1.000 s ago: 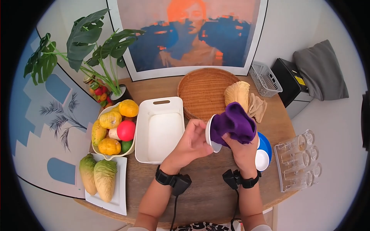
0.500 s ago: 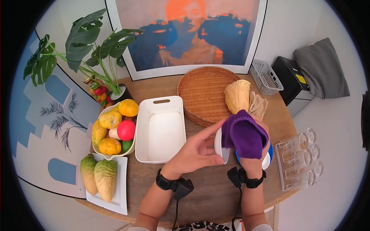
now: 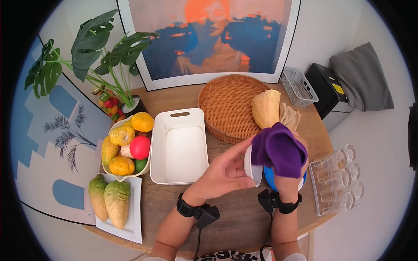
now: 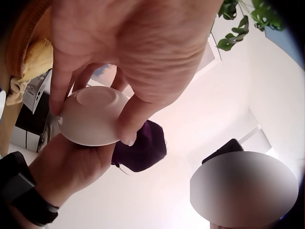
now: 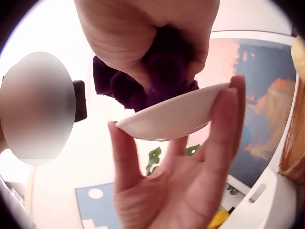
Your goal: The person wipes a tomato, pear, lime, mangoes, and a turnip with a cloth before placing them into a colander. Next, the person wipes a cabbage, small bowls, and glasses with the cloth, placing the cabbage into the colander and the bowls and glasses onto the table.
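Note:
My left hand (image 3: 220,176) grips a small white dish (image 4: 93,117) by its rim, thumb on one side and fingers on the other. The dish is tipped on its side in the head view, its inner face towards my right hand (image 3: 288,188). Bunched in that right hand is a purple cloth (image 3: 281,152), which meets the dish's inner side. In the right wrist view the cloth (image 5: 167,76) bulges between thumb and fingers, right at the rim. Below the right hand, a blue plate (image 3: 270,178) is mostly covered.
To the left stand a white bin (image 3: 178,178), a bowl of fruit (image 3: 140,148) and a plate (image 3: 136,217) with two cabbages. Behind are a round wicker tray (image 3: 226,106), a pale cabbage (image 3: 266,108) and a beige cloth (image 3: 289,116). A rack of glasses (image 3: 337,180) stands right.
Both hands have shifted right with the dish and the purple cloth. The right hand has turned, so the cloth hangs lower over it and hides more of the blue plate.

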Available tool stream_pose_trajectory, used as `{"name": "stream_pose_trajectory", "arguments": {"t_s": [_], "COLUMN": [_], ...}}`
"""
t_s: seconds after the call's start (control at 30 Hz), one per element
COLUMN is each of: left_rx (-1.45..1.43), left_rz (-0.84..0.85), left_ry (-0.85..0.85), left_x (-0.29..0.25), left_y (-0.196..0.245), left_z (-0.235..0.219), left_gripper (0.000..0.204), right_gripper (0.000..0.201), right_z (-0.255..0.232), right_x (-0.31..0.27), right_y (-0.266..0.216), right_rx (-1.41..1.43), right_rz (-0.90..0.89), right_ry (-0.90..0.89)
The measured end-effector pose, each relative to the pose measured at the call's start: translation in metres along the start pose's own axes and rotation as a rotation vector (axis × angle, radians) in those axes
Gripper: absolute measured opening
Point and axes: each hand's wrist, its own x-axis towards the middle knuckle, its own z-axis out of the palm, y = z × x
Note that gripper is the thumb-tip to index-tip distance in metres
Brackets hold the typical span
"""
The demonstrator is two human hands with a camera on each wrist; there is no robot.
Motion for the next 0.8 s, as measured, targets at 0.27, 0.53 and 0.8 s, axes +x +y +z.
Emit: {"name": "stream_pose_trajectory", "arguments": {"t_s": [0.27, 0.53, 0.8], "left_rx": [0.027, -0.086, -0.239], "left_rz": [0.117, 0.073, 0.005], "left_ry": [0.078, 0.100, 0.247], "left_x": [0.000, 0.002, 0.003], "left_y": [0.006, -0.016, -0.019], "left_z": [-0.008, -0.009, -0.012], "left_gripper": [0.096, 0.060, 0.031], "right_gripper": [0.044, 0.061, 0.059], "right_z": [-0.013, -0.007, -0.003], "right_x": [0.010, -0.006, -0.004], "right_y": [-0.014, 0.000, -0.003], "right_rx": [0.167, -0.107, -0.002], "right_rz": [0.164, 0.254, -0.070], "right_ry": [-0.388, 0.141, -0.004]}}
